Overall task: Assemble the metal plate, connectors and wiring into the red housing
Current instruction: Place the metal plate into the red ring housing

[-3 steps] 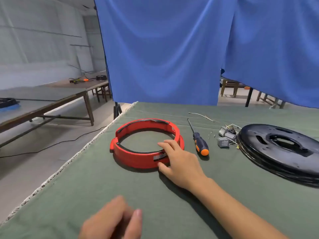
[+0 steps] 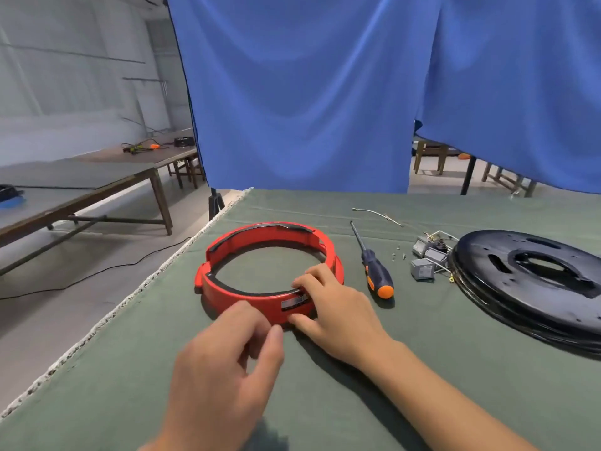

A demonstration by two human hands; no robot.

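Head view: red housing point(image 2: 260, 255) between hands point(image 2: 338, 307).

red housing point(image 2: 227, 289), black metal plate point(image 2: 533, 281), green table cloth point(image 2: 422, 369), blue curtain point(image 2: 292, 92)

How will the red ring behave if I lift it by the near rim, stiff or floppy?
The red ring is an open, thin-walled hoop with nothing across its middle, so it is probably light and may flex a little when lifted from one side. It looks like moulded plastic, so likely springy, not floppy. It lies flat on cloth, so it should slide rather than roll.
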